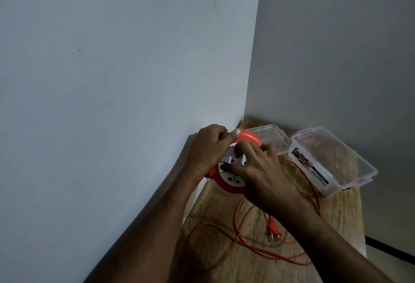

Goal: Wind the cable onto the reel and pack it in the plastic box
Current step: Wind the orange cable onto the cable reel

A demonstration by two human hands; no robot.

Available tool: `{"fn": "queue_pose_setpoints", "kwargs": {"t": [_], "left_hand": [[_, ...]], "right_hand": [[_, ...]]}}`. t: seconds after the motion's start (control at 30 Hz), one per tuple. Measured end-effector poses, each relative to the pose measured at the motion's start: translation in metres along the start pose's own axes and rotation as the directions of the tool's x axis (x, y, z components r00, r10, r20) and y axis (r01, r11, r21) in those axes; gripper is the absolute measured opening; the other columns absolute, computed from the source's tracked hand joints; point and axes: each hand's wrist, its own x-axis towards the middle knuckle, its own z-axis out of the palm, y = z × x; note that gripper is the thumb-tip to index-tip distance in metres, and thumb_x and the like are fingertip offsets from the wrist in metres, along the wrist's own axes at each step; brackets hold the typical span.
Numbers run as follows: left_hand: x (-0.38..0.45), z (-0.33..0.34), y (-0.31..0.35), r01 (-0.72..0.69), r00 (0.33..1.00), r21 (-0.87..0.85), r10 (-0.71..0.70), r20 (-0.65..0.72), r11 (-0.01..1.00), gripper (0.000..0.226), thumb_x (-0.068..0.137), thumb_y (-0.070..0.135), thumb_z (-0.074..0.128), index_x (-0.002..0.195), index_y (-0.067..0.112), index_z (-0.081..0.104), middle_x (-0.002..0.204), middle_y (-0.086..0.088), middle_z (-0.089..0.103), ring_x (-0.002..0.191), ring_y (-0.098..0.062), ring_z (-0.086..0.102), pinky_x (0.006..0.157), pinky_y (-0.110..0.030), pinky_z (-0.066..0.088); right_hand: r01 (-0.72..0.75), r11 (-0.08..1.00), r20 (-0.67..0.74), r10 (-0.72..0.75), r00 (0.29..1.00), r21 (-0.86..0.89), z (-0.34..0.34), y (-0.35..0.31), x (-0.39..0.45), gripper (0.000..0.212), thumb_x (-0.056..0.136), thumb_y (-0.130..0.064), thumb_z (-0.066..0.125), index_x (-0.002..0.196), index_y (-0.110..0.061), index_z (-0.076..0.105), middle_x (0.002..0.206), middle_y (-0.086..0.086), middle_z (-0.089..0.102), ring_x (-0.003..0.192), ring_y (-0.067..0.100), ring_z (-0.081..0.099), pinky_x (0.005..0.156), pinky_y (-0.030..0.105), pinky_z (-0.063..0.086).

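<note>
Wooden table (336, 226) wedged in wall corner, lower right of frame. Your left hand (208, 147) grips reel (226, 183) rim; right hand (258, 170) curls on its white face. Cable (238, 219) limp, snag-prone, loose below with plug (275, 230). Reel rigid, likely light: hold rim. Plastic box (350, 170) open at right; lid (269, 134) behind. Wall crowds left; free room right.

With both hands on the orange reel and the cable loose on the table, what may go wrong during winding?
The long orange cable lies in crossing loops on the wooden table, so it may knot while it is wound in. One loop runs close under the clear plastic box; pulling may drag the box toward the edge. The orange two-pin plug lies free and may whip across as the slack shortens.
</note>
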Motion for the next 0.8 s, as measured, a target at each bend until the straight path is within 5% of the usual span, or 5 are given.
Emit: {"fn": "queue_pose_setpoints", "kwargs": {"t": [0.2,0.33,0.53,0.67,0.8], "left_hand": [[-0.002,0.001,0.003,0.005,1.0,0.027,-0.005,-0.012,1.0,0.047,0.093,0.057,0.055,0.077,0.015,0.067,0.073,0.002,0.067,0.069,-0.011,0.063,0.072,-0.027,0.056],[-0.002,0.001,0.002,-0.007,1.0,0.057,0.008,-0.021,0.998,0.048,0.093,0.059,0.054,0.078,0.016,0.068,0.074,0.003,0.067,0.07,-0.011,0.064,0.072,-0.025,0.054],[-0.006,-0.001,0.004,0.008,1.0,0.028,-0.007,-0.031,1.0,0.053,0.092,0.062,0.053,0.082,0.013,0.071,0.078,-0.001,0.071,0.071,-0.014,0.067,0.074,-0.036,0.061],[-0.006,-0.006,0.002,0.02,0.998,0.055,-0.017,-0.054,0.998,0.046,0.094,0.057,0.054,0.084,0.016,0.071,0.081,0.004,0.072,0.07,-0.009,0.064,0.069,-0.02,0.052],[-0.004,-0.015,0.001,-0.002,0.999,0.119,0.007,-0.04,0.993,0.047,0.096,0.055,0.052,0.086,0.013,0.071,0.082,0.0,0.073,0.067,-0.008,0.064,0.065,-0.018,0.05]], "right_hand": [[-0.095,0.994,-0.169,0.102,0.98,0.05,0.0,-0.002,0.002,0.07,0.05,-0.04,0.089,0.116,-0.021,0.071,0.11,0.01,0.06,0.091,0.028,0.061,0.075,0.043,0.052],[-0.248,0.959,-0.141,0.267,0.953,0.14,0.005,-0.011,0.002,0.065,0.064,-0.045,0.083,0.121,-0.018,0.068,0.101,0.011,0.069,0.076,0.029,0.068,0.065,0.036,0.057],[-0.403,0.869,-0.161,0.459,0.874,0.286,0.003,-0.022,0.007,0.058,0.073,-0.054,0.076,0.108,-0.01,0.069,0.092,0.006,0.075,0.071,0.021,0.071,0.06,0.022,0.05],[-0.343,0.912,-0.19,0.386,0.903,0.226,-0.001,-0.025,0.003,0.054,0.08,-0.051,0.075,0.116,-0.011,0.067,0.101,0.007,0.075,0.075,0.023,0.072,0.061,0.03,0.058],[-0.071,0.978,-0.322,0.133,0.937,0.196,-0.011,-0.015,-0.009,0.043,0.075,-0.021,0.082,0.115,-0.012,0.069,0.109,0.009,0.066,0.091,0.028,0.066,0.072,0.037,0.058]]}}
